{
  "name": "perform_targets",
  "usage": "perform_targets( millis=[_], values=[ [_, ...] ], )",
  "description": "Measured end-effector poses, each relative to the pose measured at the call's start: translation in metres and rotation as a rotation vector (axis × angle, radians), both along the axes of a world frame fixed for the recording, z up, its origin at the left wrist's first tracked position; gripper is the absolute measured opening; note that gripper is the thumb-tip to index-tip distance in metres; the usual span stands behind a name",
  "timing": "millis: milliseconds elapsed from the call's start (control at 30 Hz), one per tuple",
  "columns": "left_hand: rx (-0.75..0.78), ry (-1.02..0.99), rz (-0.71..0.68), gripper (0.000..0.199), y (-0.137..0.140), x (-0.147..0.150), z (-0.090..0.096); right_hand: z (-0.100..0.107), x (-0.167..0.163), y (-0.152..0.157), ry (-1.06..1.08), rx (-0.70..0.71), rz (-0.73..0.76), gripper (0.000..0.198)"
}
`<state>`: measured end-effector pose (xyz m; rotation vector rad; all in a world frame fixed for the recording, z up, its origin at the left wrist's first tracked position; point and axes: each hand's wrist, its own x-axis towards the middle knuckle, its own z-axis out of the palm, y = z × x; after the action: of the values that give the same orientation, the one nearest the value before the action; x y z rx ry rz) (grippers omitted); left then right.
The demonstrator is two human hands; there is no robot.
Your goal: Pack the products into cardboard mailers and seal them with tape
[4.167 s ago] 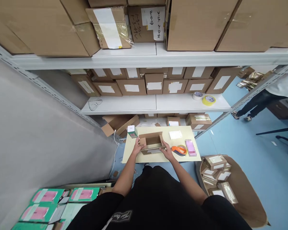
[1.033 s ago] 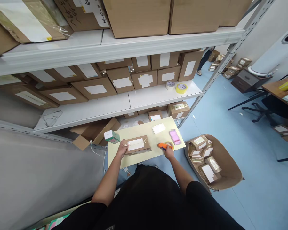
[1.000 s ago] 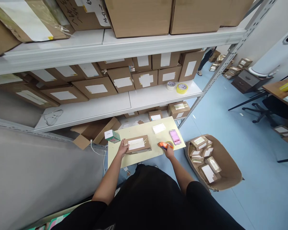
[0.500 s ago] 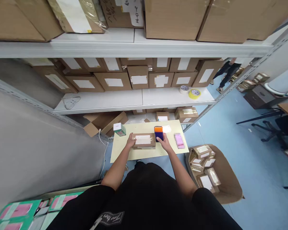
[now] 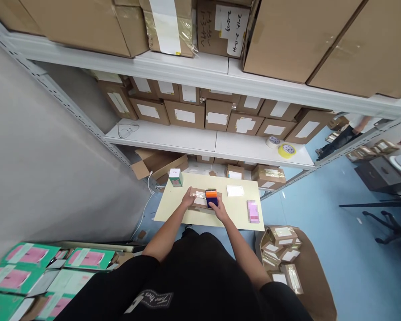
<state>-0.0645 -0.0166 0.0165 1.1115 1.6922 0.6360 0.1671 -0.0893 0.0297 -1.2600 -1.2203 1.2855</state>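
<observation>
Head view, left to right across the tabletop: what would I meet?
Green-and-white box → left hand → orange-and-blue tape dispenser → white slip → pixelated pink item.

A: Pale yellow rectangular tabletop (image 5: 169,209) — what's where?
B: Brown oblong cardboard box (image 5: 199,203) front-centre, orange-and-blue tape dispenser (image 5: 211,196) over its right half.
A: Back-left?
B: White-and-green cuboid carton (image 5: 176,178).
A: Right?
B: White rectangular card (image 5: 235,191) behind — pink rectangular item (image 5: 253,211) in front.
</observation>
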Motion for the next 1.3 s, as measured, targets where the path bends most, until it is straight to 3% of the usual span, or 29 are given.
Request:
perform_targets(
  millis=[67,133,200,267,333,467,633,933,1300],
  values=[
    [0.019,0.071,0.048,0.096,-0.006,0.001,0.005,0.0,0.0,-0.002,-0.025,0.008,0.0,0.046],
    [0.134,0.178,0.116,0.092,-0.016,0.003,0.012,0.001,-0.001,-0.005,-0.047,0.022,-0.003,0.044],
    [0.309,0.263,0.193,0.076,-0.025,0.009,0.021,0.002,-0.003,-0.007,-0.071,0.043,-0.003,0.042],
    [0.383,0.239,0.218,0.05,-0.029,0.019,0.032,0.002,-0.005,-0.009,-0.093,0.069,0.001,0.042],
    [0.302,0.094,0.148,0.037,-0.025,0.031,0.045,0.002,-0.006,-0.011,-0.11,0.088,0.003,0.043],
    [-0.033,-0.187,-0.055,0.057,-0.001,0.049,0.073,0.004,-0.007,-0.012,-0.115,0.102,0.001,0.043],
    [-0.194,-0.143,-0.124,0.054,0.027,0.06,0.092,0.006,-0.007,-0.014,-0.115,0.094,0.002,0.042],
    [-0.318,-0.042,-0.267,0.042,0.054,0.076,0.099,0.008,-0.008,-0.015,-0.091,0.085,0.013,0.045],
    [-0.151,-0.158,-0.397,0.029,0.065,0.068,0.083,0.011,-0.009,-0.016,-0.056,0.083,0.013,0.054]
  ],
)
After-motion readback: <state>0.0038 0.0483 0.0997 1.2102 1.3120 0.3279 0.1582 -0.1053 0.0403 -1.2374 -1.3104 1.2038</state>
